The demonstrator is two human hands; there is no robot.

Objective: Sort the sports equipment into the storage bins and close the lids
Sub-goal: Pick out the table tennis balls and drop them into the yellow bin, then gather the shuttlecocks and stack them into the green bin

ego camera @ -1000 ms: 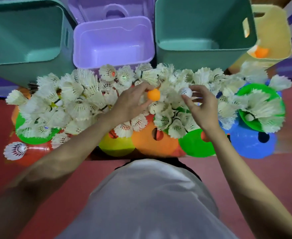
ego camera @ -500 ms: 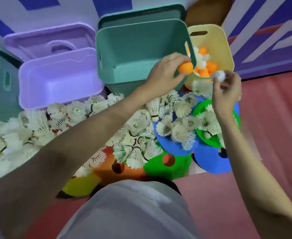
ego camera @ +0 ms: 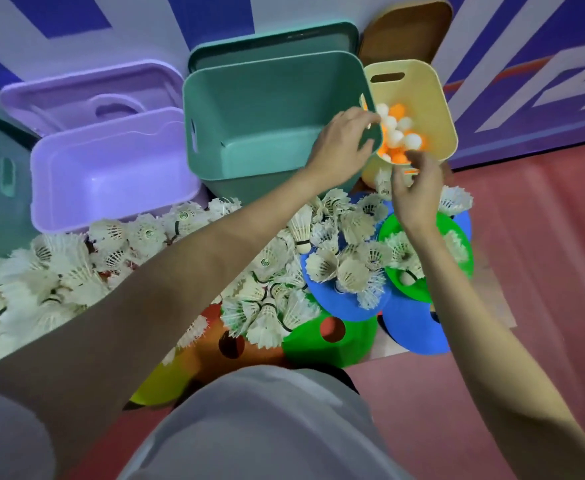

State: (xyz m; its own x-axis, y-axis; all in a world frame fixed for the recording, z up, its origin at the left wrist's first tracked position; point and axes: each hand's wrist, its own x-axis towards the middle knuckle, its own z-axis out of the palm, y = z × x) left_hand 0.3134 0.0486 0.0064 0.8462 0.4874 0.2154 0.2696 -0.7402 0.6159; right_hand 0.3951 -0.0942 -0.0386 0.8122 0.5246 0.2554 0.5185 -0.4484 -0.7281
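Both hands are positioned at the near rim of the small yellow plastic bin (ego camera: pixel 443 109), which holds the orange and white table-tennis balls (ego camera: pixel 396 133). The left hand (ego camera: pixel 341 147) is relaxed with nothing in it. The right hand (ego camera: pixel 414 188) has loosely curled fingers; whether anything is held cannot be told. The white feathered shuttlecocks (ego camera: pixel 322 244) remain heaped on the floor over the flat coloured plastic discs (ego camera: pixel 329 344), before the empty teal plastic bin (ego camera: pixel 267 109) and lilac plastic bin (ego camera: pixel 111 168). The shuttlecocks are judged very light and fragile: each is best taken at the rounded cork base, since crushed feathers deform. The discs are judged thin and flexible, best lifted by the edge.
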